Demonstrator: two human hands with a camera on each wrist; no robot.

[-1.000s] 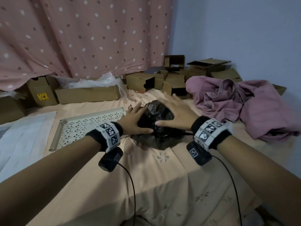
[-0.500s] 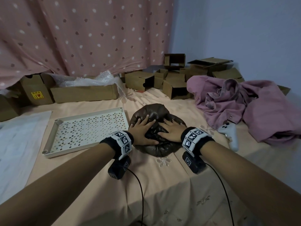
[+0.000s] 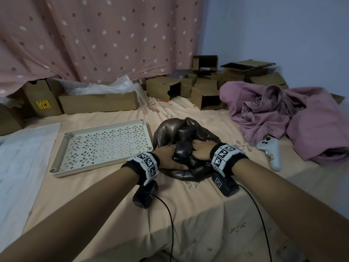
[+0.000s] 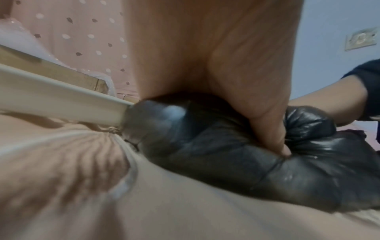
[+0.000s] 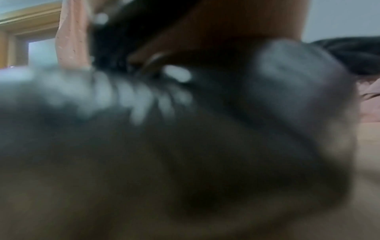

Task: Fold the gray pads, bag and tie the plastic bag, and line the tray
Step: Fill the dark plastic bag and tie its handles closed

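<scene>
A black plastic bag (image 3: 181,129), puffed up and bulging, lies on the peach bedsheet just right of the white perforated tray (image 3: 60,152). Both hands push down into its near half. My left hand (image 3: 168,157) lies on the bag with the thumb stretched along it, and in the left wrist view that thumb (image 4: 271,129) digs into the bag (image 4: 226,154). My right hand (image 3: 202,152) presses beside it, its fingers hidden behind a bulge of plastic that rises between the hands. The right wrist view shows only the blurred bag (image 5: 185,146). No gray pads show.
A white sheet (image 3: 22,148) lies at the far left. A white game controller (image 3: 272,154) and a heap of purple clothing (image 3: 283,114) are to the right. Cardboard boxes (image 3: 98,103) and bubble wrap line the curtain behind.
Both hands have pressed lower and nearer into the bag. The bag has flattened under them and bulges up between and beyond the hands.
</scene>
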